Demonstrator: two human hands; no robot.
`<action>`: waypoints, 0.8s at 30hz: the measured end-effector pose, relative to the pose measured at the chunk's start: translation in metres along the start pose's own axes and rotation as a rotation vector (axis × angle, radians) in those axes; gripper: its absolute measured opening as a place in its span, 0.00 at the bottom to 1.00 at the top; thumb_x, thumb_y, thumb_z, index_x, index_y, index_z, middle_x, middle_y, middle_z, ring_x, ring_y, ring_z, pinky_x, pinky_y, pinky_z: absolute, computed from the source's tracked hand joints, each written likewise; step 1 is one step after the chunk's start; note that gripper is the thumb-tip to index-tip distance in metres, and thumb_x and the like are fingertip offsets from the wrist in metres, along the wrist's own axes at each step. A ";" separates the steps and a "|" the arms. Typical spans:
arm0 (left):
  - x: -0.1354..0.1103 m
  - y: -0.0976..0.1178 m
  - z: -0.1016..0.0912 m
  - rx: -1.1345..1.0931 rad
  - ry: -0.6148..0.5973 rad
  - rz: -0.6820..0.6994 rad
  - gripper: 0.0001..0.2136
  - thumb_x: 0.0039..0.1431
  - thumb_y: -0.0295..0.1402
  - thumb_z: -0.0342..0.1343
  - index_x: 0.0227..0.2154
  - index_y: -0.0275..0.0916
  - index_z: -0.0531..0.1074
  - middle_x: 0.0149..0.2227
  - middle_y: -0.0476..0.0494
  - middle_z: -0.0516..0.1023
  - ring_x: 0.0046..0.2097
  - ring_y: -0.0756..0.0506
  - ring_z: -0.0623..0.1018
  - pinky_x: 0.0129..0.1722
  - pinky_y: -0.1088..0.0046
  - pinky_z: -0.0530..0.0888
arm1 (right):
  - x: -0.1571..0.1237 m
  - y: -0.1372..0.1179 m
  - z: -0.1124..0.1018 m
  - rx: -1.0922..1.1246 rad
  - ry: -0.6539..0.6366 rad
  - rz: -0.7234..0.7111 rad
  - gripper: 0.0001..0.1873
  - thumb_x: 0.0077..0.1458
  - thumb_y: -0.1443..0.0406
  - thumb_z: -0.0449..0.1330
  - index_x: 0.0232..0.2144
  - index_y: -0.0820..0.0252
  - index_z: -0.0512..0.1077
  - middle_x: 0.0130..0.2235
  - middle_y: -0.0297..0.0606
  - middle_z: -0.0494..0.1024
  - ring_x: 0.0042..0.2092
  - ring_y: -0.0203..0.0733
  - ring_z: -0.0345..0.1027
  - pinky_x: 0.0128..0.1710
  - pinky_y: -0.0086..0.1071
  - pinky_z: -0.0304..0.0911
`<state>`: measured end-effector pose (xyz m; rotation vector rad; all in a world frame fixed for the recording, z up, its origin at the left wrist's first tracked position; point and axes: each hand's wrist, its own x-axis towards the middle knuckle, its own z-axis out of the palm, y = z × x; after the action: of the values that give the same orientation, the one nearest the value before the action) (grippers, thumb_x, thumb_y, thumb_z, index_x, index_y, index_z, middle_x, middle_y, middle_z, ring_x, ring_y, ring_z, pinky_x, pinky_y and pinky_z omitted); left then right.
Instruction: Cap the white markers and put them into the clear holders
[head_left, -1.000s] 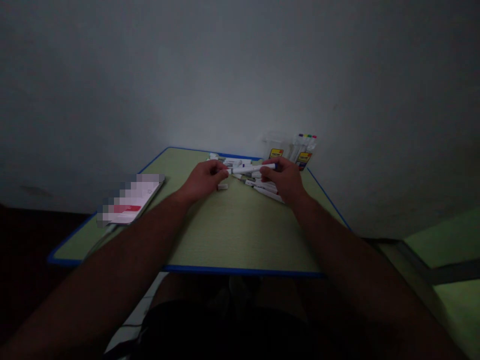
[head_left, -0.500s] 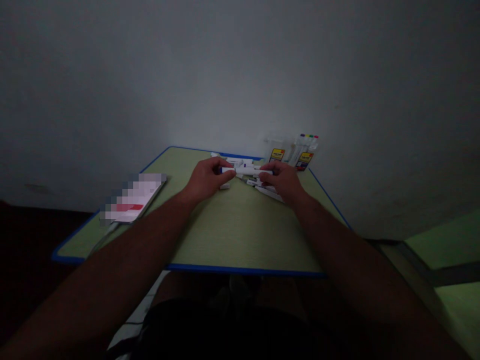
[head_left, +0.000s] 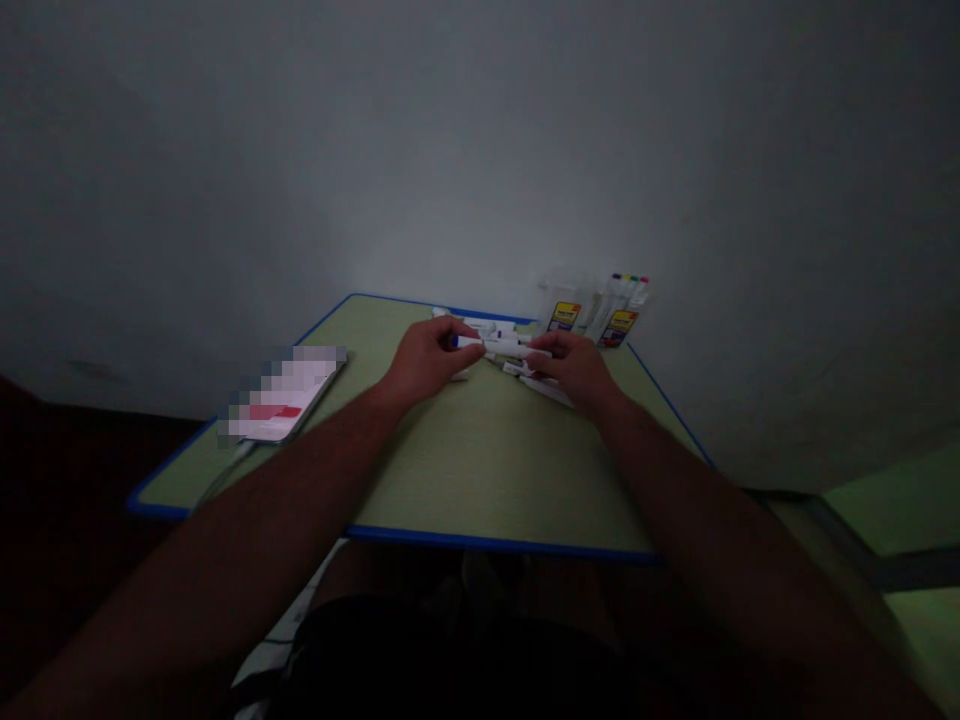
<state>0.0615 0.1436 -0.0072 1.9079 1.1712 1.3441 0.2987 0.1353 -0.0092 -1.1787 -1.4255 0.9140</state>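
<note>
A white marker (head_left: 504, 346) with a blue tip at its left end lies level between both hands, just above the green table (head_left: 450, 460). My left hand (head_left: 429, 358) pinches the blue end, fingers closed. My right hand (head_left: 574, 366) grips the right end, fingers closed. Under and behind the hands lies a heap of several white markers (head_left: 525, 375) and loose caps.
Two clear marker packs (head_left: 615, 312) with yellow labels stand against the wall at the table's far right corner. A phone (head_left: 281, 395) lies near the left edge, with a cable running off it. The blue front edge (head_left: 487, 543) is close to my lap.
The hands have drawn closer together along the marker, and the blue tip now shows at the left hand. The view has shifted slightly.
</note>
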 end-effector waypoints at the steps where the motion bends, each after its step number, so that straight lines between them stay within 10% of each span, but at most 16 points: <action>1: 0.000 -0.001 0.000 0.009 -0.004 -0.006 0.11 0.50 0.39 0.65 0.34 0.37 0.79 0.26 0.48 0.75 0.27 0.49 0.69 0.28 0.70 0.65 | -0.001 -0.001 0.000 -0.008 0.015 -0.009 0.15 0.40 0.64 0.73 0.31 0.62 0.76 0.30 0.36 0.80 0.27 0.34 0.72 0.27 0.30 0.70; 12: 0.003 -0.017 -0.004 0.183 -0.115 0.000 0.08 0.54 0.37 0.61 0.35 0.40 0.79 0.30 0.48 0.78 0.31 0.47 0.73 0.35 0.67 0.68 | -0.009 -0.017 0.006 -0.199 0.082 -0.225 0.15 0.42 0.59 0.73 0.34 0.59 0.79 0.24 0.30 0.73 0.25 0.33 0.61 0.24 0.29 0.55; 24: 0.001 -0.014 -0.003 0.159 -0.129 0.011 0.10 0.55 0.35 0.60 0.39 0.40 0.81 0.35 0.44 0.82 0.34 0.44 0.76 0.38 0.64 0.71 | -0.010 -0.019 0.009 -0.188 0.053 -0.266 0.14 0.39 0.62 0.74 0.31 0.58 0.78 0.28 0.32 0.77 0.28 0.33 0.65 0.28 0.30 0.61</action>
<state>0.0536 0.1514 -0.0171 2.0816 1.2365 1.1432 0.2859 0.1216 0.0051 -1.1073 -1.6064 0.5700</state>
